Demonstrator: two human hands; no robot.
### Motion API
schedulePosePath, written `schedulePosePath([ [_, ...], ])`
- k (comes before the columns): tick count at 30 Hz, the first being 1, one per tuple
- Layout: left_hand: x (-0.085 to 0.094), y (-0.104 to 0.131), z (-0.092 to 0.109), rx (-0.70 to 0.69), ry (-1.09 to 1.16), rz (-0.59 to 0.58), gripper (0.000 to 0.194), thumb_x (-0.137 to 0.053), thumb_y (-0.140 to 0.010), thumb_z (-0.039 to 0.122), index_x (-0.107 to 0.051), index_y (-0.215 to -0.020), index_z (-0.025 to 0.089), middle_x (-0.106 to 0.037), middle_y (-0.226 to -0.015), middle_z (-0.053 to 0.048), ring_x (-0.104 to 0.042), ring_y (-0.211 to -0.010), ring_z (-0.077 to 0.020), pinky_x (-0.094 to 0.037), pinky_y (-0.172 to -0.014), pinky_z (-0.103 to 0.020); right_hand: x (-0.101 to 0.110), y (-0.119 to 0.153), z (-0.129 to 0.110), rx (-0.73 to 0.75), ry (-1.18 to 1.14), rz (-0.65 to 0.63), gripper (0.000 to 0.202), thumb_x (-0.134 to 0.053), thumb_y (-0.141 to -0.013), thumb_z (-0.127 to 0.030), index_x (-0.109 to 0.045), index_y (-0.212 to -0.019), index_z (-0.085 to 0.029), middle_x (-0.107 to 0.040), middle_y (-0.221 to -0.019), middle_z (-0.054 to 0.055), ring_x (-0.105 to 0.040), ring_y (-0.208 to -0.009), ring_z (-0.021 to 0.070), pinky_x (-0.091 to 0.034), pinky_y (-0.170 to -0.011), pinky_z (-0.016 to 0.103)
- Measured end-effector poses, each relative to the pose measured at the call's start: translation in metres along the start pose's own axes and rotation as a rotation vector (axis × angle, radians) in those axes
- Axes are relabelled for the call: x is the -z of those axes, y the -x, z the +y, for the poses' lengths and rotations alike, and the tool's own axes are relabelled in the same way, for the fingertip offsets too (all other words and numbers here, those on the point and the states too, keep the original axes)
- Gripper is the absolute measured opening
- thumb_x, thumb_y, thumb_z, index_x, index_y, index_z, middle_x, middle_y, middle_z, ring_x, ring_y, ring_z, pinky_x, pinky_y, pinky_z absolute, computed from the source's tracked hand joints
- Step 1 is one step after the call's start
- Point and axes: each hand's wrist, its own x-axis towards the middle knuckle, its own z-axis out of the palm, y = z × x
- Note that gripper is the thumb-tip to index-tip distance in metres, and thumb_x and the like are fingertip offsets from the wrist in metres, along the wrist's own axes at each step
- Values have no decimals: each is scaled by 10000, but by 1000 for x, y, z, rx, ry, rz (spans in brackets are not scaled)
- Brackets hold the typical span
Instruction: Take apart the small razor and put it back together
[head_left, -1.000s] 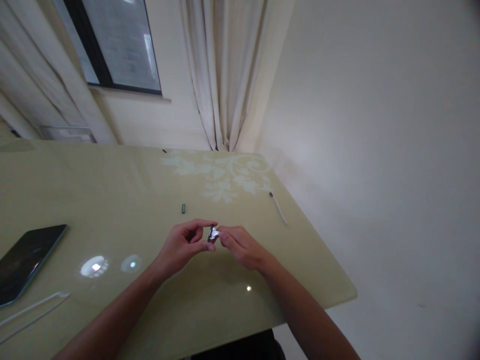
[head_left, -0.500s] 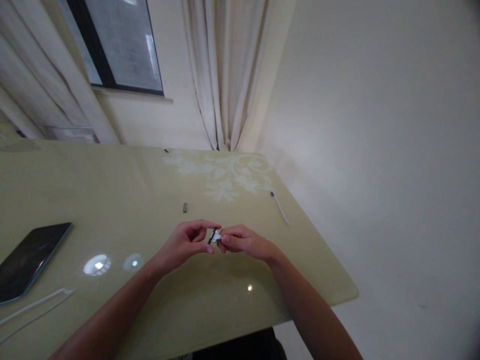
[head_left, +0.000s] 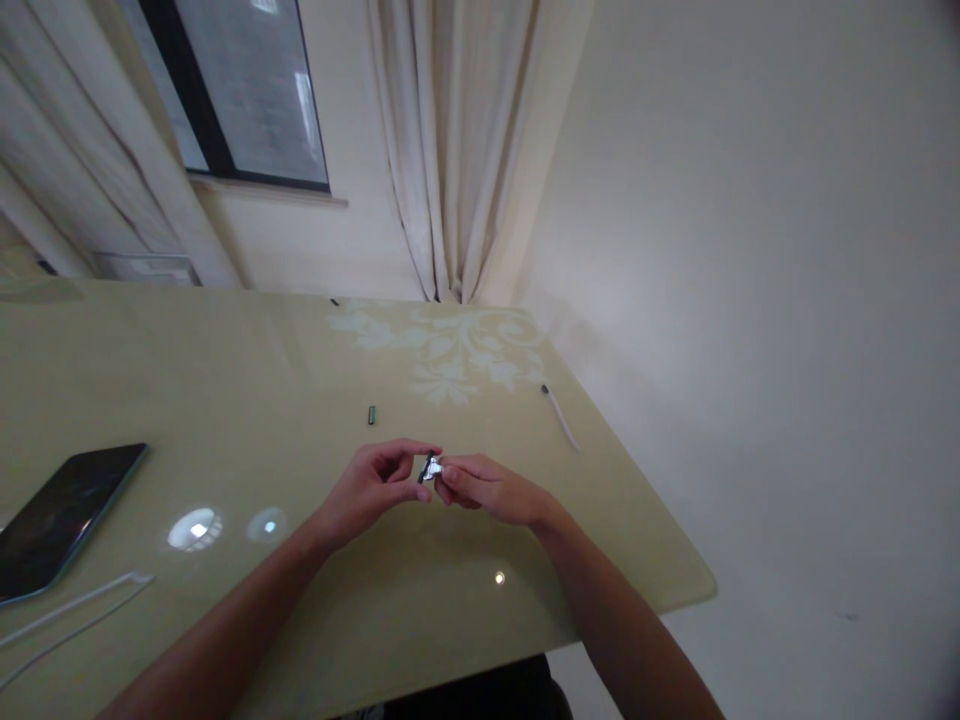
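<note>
Between my two hands, above the table, is a small silver piece (head_left: 433,468) with a dark bar (head_left: 425,467) across its left end. My left hand (head_left: 379,483) grips the dark bar by its two ends, thumb below and index finger above. The fingers of my right hand (head_left: 484,484) pinch the silver piece from the right and hide part of it. A small dark and green rectangular part (head_left: 372,415) lies on the table beyond my left hand. To the right, a white stick with a dark head (head_left: 559,416) rests near the table's edge.
The glossy pale table (head_left: 262,390) has its right edge beside a wall. At the left lies a black tablet (head_left: 64,515), with a white cable (head_left: 71,610) in front of it. A tiny dark object (head_left: 334,301) sits at the far edge, before the curtains (head_left: 454,150).
The silver piece has turned slightly in my fingers and now shines more brightly. Both hands keep nearly the same place.
</note>
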Motion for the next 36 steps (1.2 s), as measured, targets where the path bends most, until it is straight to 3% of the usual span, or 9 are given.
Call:
schedulePosePath([
  [5, -5, 1, -2, 27, 2, 53, 525, -915, -650, 386, -788, -1105, 154, -296, -609, 99, -305, -566, -81, -237, -568, -226, -2, 2, -7, 35, 297, 77, 492, -304, -1093, -548, -539, -857, -186, -506, -796, -12, -456, -744, 140, -349, -716, 275],
  [9, -9, 3, 1, 40, 1, 75, 531, -919, -631, 389, -797, -1089, 148, -264, -601, 102, -288, -559, -79, -224, -561, -227, -3, 2, -9, 31, 357, 109, 478, -309, -1102, -502, -545, -833, -184, -516, -789, -11, -466, -741, 141, -338, -715, 279],
  [15, -12, 5, 8, 40, -10, 75, 526, -905, -655, 380, -796, -1114, 149, -268, -606, 98, -282, -563, -81, -218, -562, -230, 2, 2, -6, 44, 87, 32, 498, -396, -1070, -562, -608, -865, -161, -487, -771, -14, -436, -712, 126, -334, -678, 261],
  [19, -6, 3, 7, 31, 49, -12, 537, -914, -655, 369, -790, -1138, 171, -270, -614, 98, -299, -573, -82, -239, -584, -231, 5, 1, 0, 1, -148, -36, 505, -508, -1018, -601, -651, -893, -133, -378, -658, -55, -322, -590, 97, -252, -567, 246],
  [24, -1, 3, 5, 16, 60, -53, 530, -937, -637, 329, -791, -1124, 180, -294, -621, 98, -323, -577, -81, -248, -593, -238, 2, 1, 3, -20, -343, -119, 492, -550, -1004, -586, -666, -945, -112, -384, -637, -66, -305, -545, 83, -212, -509, 242],
  [31, -3, 5, 5, 3, 92, -79, 533, -951, -621, 334, -790, -1105, 180, -296, -621, 96, -317, -560, -83, -248, -572, -242, 0, 3, 3, -17, -430, -176, 472, -561, -1014, -538, -688, -1066, -86, -367, -657, -64, -281, -550, 84, -184, -513, 263],
  [36, -4, 6, 6, -5, 105, -77, 555, -965, -599, 346, -789, -1098, 180, -307, -613, 96, -328, -569, -88, -250, -583, -248, -1, 3, 0, -12, -415, -134, 443, -596, -1003, -519, -661, -899, -93, -357, -638, -62, -277, -554, 80, -171, -526, 276],
])
